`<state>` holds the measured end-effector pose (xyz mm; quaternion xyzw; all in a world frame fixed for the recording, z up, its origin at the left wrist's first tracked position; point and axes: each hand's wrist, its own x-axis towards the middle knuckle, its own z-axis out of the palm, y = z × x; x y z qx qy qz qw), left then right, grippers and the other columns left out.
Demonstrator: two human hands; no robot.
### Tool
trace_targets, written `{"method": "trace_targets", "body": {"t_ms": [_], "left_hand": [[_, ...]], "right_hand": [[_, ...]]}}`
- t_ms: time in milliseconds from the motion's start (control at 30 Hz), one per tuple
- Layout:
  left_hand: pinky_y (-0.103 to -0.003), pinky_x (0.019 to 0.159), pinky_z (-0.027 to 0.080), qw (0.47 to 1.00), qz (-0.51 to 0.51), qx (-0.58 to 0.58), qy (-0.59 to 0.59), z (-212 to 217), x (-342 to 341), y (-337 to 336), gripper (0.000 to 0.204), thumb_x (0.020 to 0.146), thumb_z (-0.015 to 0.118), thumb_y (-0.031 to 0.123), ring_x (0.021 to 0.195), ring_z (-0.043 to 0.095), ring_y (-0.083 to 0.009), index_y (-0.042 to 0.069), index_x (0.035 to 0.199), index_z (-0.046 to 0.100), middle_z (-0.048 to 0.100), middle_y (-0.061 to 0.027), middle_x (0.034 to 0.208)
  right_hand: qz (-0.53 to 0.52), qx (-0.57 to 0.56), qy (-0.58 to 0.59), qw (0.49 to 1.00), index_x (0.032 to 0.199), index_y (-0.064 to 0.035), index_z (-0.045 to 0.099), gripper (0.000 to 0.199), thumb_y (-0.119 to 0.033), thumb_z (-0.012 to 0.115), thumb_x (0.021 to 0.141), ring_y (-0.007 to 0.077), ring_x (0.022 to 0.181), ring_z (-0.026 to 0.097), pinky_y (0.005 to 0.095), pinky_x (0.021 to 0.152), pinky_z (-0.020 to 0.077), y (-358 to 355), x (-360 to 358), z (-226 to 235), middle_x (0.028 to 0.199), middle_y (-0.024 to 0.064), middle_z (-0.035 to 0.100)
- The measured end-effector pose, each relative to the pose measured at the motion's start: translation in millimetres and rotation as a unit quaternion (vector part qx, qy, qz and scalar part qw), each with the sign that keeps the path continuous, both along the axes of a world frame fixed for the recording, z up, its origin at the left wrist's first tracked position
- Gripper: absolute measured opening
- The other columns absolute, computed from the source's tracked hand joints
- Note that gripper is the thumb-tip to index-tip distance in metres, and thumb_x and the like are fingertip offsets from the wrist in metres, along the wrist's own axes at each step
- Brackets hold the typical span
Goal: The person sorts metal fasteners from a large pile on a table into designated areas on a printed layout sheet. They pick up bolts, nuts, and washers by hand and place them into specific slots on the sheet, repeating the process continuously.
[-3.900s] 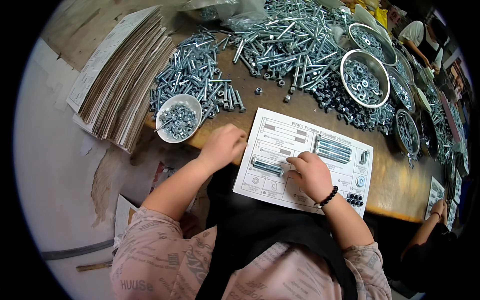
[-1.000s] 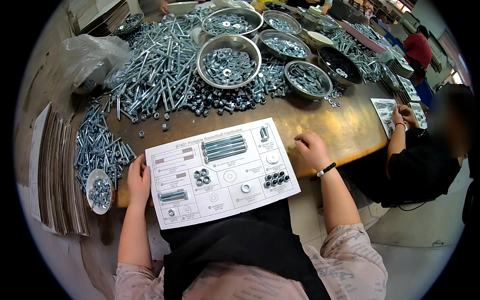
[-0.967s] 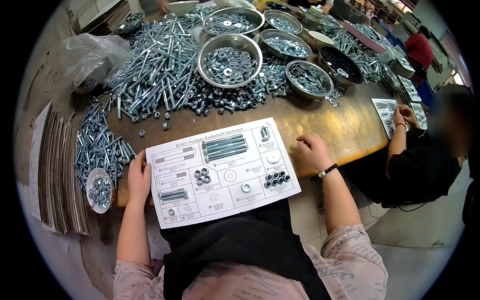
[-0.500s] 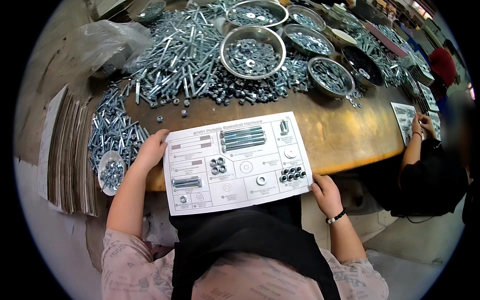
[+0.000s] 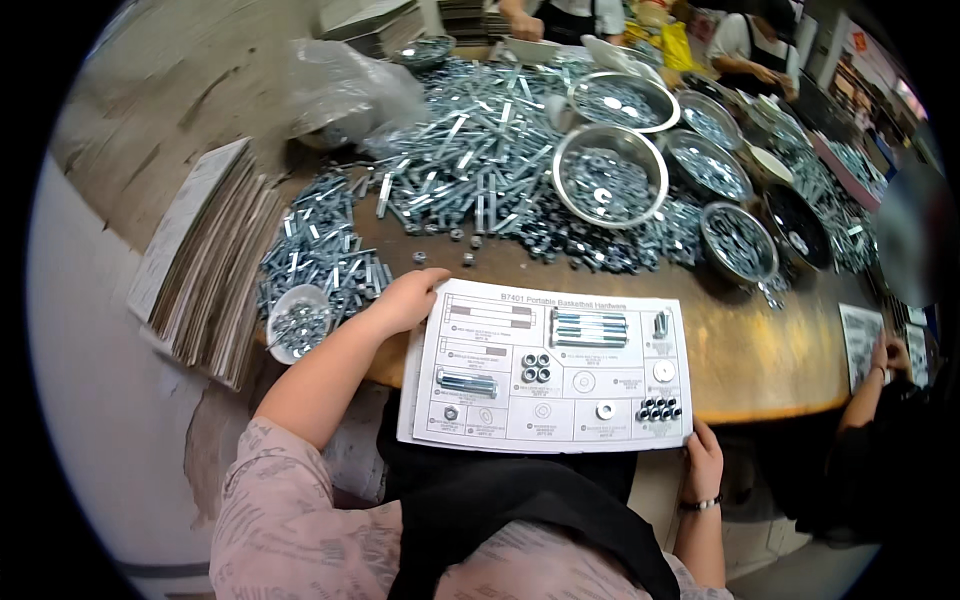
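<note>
A white hardware card (image 5: pixel 640 300) printed with part outlines spans my two hands above the table's front edge. My left hand (image 5: pixel 408 300) is closed on its upper left corner, and my right hand (image 5: pixel 704 462) pinches the lower right corner. Another pale layer shows beneath the card's left edge. On the card lie long silver bolts (image 5: pixel 590 328), shorter bolts (image 5: pixel 467 383), small bolts (image 5: pixel 661 324), silver nuts (image 5: pixel 536 368), a washer (image 5: pixel 606 410) and several dark-centred nuts (image 5: pixel 659 410).
Loose bolts (image 5: pixel 470 150) cover the table's back, beside metal bowls of washers (image 5: pixel 610 185). Shorter bolts (image 5: pixel 320 240) and a white bowl (image 5: pixel 300 322) lie left, near stacked cards (image 5: pixel 205 260). A co-worker's hands (image 5: pixel 885 358) hold another card at right; people stand behind the table.
The view has swung, so the table and card sit further right and people at the back now show. Both hands still grip the card, which looks more level.
</note>
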<state>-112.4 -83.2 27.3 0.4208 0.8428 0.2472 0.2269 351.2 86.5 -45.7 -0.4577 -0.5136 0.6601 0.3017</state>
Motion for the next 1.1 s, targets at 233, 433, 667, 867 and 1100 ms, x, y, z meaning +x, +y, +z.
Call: {"method": "trace_targets", "body": {"t_ms": [233,433,667,867,1100], "left_hand": [[-0.025,0.056,0.048,0.978,0.006,0.012,-0.206,-6,57,71,0.05,0.079,0.045,-0.004,0.063,0.055,-0.0123,0.004,0.128,0.044,0.055,-0.0072,0.088],[-0.023,0.055,0.048,0.965,-0.041,0.03,-0.256,-24,121,154,0.051,0.079,0.047,-0.004,0.063,0.055,-0.0112,0.005,0.128,0.043,0.052,-0.0057,0.085],[-0.022,0.065,0.05,0.912,-0.025,0.038,-0.407,-26,185,215,0.06,0.079,0.046,-0.006,0.077,0.056,-0.0122,0.005,0.136,0.029,0.051,-0.0086,0.101],[-0.022,0.074,0.048,0.878,-0.023,0.046,-0.476,-15,224,246,0.068,0.077,0.048,-0.006,0.089,0.055,-0.0136,0.005,0.139,0.021,0.05,-0.0095,0.113],[-0.029,0.086,0.045,0.862,-0.024,0.098,-0.497,-18,245,255,0.067,0.079,0.05,-0.002,0.11,0.049,-0.0234,0.005,0.138,0.021,0.026,-0.0173,0.14]], "right_hand": [[-0.154,-0.038,0.123,0.98,0.119,0.0043,0.049,0.034,-0.006,0.046,0.087,0.0111,0.072,0.054,0.0214,0.057,0.0422,51,38,6,0.097,0.0065,0.06],[-0.277,-0.006,0.129,0.952,0.119,-0.0003,0.049,0.033,-0.012,0.048,0.089,0.0121,0.073,0.058,0.0218,0.057,0.0451,113,115,-18,0.098,0.006,0.062],[-0.407,0.012,0.15,0.901,0.119,-0.0004,0.046,0.034,-0.01,0.051,0.087,0.012,0.062,0.05,0.0248,0.056,0.0441,173,169,-17,0.079,0.0046,0.058],[-0.476,0.033,0.162,0.863,0.124,0.0017,0.04,0.039,-0.006,0.049,0.087,0.0157,0.072,0.055,0.03,0.071,0.0482,207,200,-25,0.087,0.0087,0.057],[-0.49,0.198,-0.134,0.838,0.121,0.0057,0.045,0.043,-0.009,0.055,0.081,0.0231,0.093,0.056,0.0329,0.084,0.0449,223,200,-22,0.106,0.0141,0.057]]}}
